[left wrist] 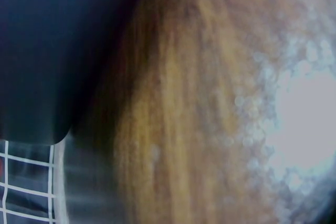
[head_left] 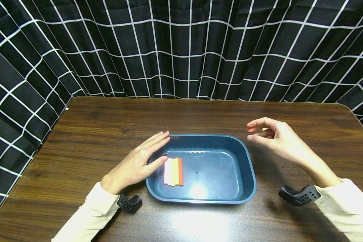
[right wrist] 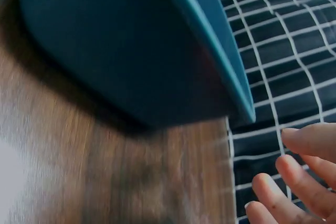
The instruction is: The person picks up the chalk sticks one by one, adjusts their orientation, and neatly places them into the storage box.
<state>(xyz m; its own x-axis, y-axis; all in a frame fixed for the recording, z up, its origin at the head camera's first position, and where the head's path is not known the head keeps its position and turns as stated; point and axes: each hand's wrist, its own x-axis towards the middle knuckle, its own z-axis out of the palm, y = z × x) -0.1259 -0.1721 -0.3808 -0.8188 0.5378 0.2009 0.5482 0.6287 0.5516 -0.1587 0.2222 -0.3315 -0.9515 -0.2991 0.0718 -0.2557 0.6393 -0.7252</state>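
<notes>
A blue rectangular plastic bin (head_left: 217,174) stands on the wooden table. Several thin chalk-like sticks (head_left: 173,172), pink, pale yellow, yellow and orange, lie side by side at its left end. My left hand (head_left: 136,161) is laid over the bin's left rim with straight fingers, the thumb reaching over the inside near the tops of the sticks. Off the bin's right end, my right hand (head_left: 275,137) hovers above the table, its fingers loosely bent. Nothing sits between the right fingers (right wrist: 291,174) in the right wrist view, where the bin's outer wall (right wrist: 121,51) looms close.
The dark brown wooden table (head_left: 109,117) ends at the back against a black curtain (head_left: 181,50) with a white grid. Black wrist bands, one on the left (head_left: 130,203) and one on the right (head_left: 299,195), sit over cream sleeves. Light glares off the table's front.
</notes>
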